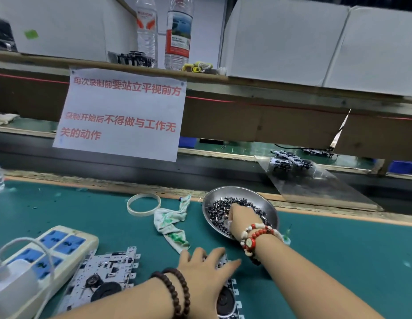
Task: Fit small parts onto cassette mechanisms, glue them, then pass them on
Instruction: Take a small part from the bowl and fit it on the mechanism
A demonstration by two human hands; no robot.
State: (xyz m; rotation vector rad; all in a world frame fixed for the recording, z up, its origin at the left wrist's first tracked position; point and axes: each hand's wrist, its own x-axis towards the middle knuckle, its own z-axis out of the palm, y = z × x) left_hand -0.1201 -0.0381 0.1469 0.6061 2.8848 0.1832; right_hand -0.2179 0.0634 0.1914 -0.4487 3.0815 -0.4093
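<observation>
Where the head view looks down on the green bench mat [338,261], the right hand [240,217] reaches into the round steel dish [264,199] of small dark metal parts [220,208]; its fingertips are buried in the pile, so whether they pinch anything cannot be told. The left hand [205,270] lies with fingers spread flat on 1 silver cassette mechanism [228,300] at the near edge. A 2nd silver cassette mechanism [104,279] lies just left, beside the cream power strip [62,247]. A stained white rag [173,224] and a pale tape ring [143,204] lie left of the dish.
</observation>
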